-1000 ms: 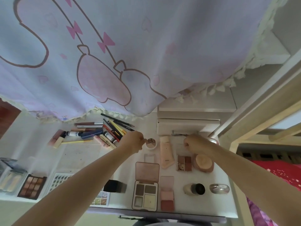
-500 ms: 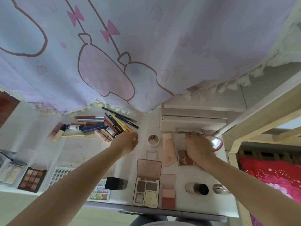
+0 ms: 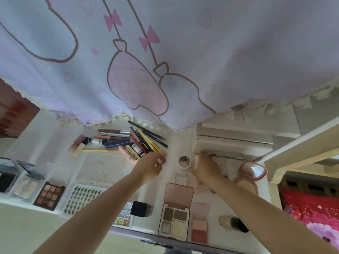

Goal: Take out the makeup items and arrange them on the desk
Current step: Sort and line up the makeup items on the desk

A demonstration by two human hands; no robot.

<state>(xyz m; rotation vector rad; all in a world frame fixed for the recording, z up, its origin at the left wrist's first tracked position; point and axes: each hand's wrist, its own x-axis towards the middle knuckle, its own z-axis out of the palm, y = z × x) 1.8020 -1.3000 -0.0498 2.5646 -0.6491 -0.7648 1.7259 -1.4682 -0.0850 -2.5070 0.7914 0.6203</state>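
While both forearms reach toward the desk's (image 3: 102,165) far edge, the left hand (image 3: 151,166) curls at the near tips of the fanned pencils and tubes (image 3: 135,142), fingers pinched on a slim pinkish stick; the pencils' long axes slant toward the far-left corner. Just right of the round compact (image 3: 184,161), the right hand (image 3: 208,168) lies knuckles-up over a beige tube; its grip cannot be made out.

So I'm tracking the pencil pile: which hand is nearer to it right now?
Left. The left hand touches the near end of the pencil pile, its grip closed around something small. The right hand is apart from it, past the round compact, by the white drawer box.
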